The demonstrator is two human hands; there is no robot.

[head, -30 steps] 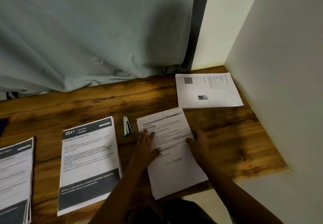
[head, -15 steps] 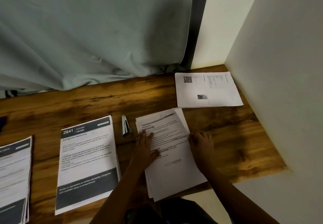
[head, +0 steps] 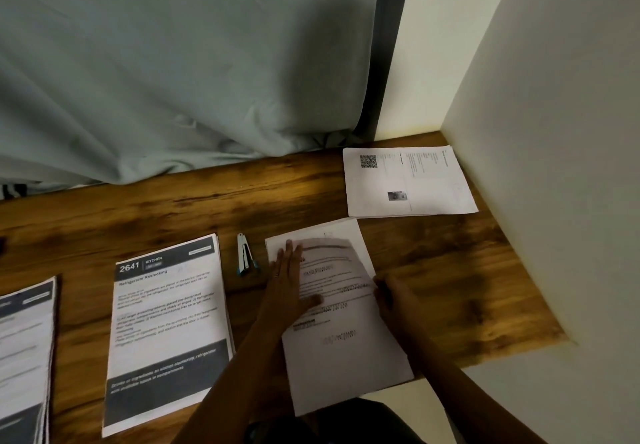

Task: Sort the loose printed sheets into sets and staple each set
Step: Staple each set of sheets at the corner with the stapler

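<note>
Brown wooden tabletop (head: 433, 263), bearing four paper stacks. Thin white printed stack (head: 343, 322) at near edge: light, floppy, slippery; best gripped by an edge. Left hand (head: 289, 282) flat, fingers spread; right hand (head: 393, 296) pinching its right edge. Small blue-white stapler (head: 245, 254) just beside.

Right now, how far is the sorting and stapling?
Sorting looks advanced: three piles lie apart, the 2641 pile, a similar pile and the QR sheets. Both hands, left hand and right hand, work a fourth stack. The stapler lies untouched.
</note>
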